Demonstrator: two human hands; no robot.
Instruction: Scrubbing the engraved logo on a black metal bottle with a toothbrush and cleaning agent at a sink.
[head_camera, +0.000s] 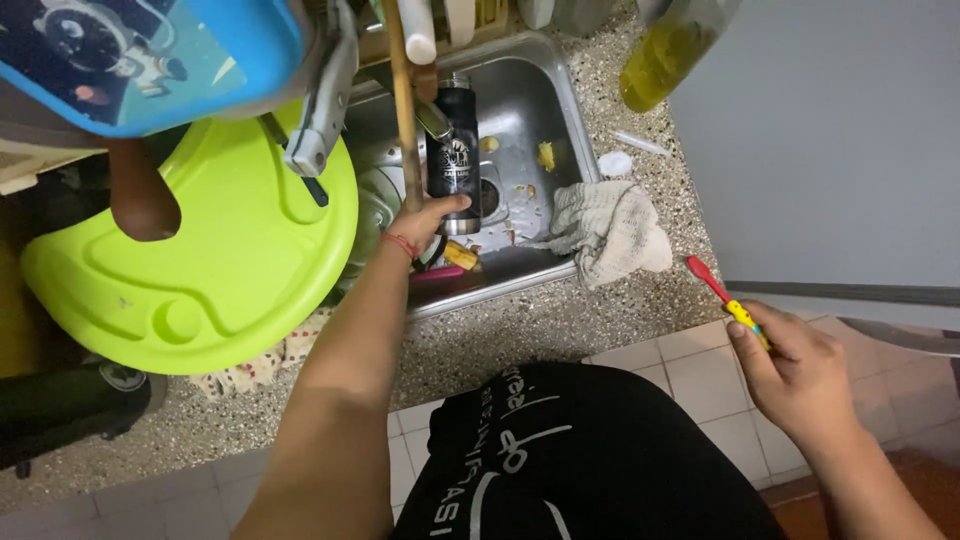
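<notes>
My left hand (432, 218) reaches into the steel sink (535, 90) and grips the base of a black metal bottle (454, 150) with a silver rim, held under the tap (425, 110). A red thread band circles that wrist. My right hand (800, 375) is out over the floor at the counter's front edge, closed on a small brush (722, 295) with a yellow handle and a red head that points up and left.
A lime-green plastic tray (200, 260) leans over the sink's left side. A crumpled cloth (610, 228) lies on the sink's right rim. A bottle of yellow liquid (665, 55) stands on the speckled counter (520, 335). Food scraps lie in the basin.
</notes>
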